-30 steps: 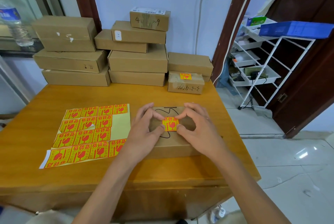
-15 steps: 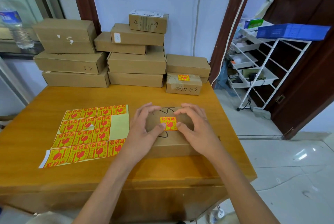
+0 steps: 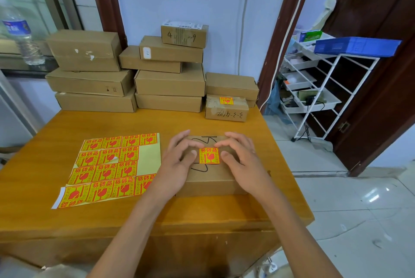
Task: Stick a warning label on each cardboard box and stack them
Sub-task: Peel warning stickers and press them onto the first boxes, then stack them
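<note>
The label [image 3: 209, 155] is sitting flat on top of the box [image 3: 210, 176], right between the two hands. The box is lying on the worktop [image 3: 56, 125], its long side running away from the person. The left hand [image 3: 177, 165] is resting on the label's left, the right hand [image 3: 241, 165] on its right — both about as near, fingers spread and gripping nothing. I think the box is ready to go on the labelled box [image 3: 226, 110] at the back right — the right hand is nearer that way.

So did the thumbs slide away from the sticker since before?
Yes. Both thumbs have slid outward: the left hand and right hand now flank the warning label instead of pinching over it on the box.
</note>
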`<state>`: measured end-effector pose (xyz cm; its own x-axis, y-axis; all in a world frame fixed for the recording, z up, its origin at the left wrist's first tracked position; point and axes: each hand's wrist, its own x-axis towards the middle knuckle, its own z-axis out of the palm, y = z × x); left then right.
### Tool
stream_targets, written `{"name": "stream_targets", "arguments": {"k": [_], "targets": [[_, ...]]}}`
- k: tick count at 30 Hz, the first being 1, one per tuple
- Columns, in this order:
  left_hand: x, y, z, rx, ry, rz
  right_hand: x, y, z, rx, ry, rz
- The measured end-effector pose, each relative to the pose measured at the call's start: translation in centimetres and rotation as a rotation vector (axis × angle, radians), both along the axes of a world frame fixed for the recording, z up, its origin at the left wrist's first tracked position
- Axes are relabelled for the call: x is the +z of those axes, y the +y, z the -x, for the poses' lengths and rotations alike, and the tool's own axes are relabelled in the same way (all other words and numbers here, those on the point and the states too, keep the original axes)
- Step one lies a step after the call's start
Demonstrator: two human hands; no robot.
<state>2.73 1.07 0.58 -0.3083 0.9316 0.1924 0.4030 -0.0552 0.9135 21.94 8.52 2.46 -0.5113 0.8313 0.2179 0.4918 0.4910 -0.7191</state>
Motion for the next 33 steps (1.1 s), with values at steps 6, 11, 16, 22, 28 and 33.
{"name": "stream_targets", "arguments": {"k": [6,11,16,22,28,33], "targets": [[-0.1,0.2,0.1,-0.004,-0.016,0.024,0.1,-0.3,0.0,-0.023,-0.026,0.014],[0.3,0.0,-0.1,0.001,-0.026,0.044,0.8,-0.8,0.1,-0.076,-0.070,0.095],[1.2,-0.3,-0.3,0.016,-0.016,0.120,1.7,-1.1,0.0,-0.089,-0.158,0.181],[3.2,-0.4,-0.7,0.045,-0.070,0.230,2.0,-1.9,0.6,-0.130,-0.228,0.176],[2.5,-0.6,-1.2,0.091,-0.176,0.200,1.5,-2.0,0.5,-0.184,-0.136,0.188],[2.6,-0.8,-1.6,0.115,-0.286,0.187,1.3,-2.0,0.7,-0.237,0.003,0.251]]}}
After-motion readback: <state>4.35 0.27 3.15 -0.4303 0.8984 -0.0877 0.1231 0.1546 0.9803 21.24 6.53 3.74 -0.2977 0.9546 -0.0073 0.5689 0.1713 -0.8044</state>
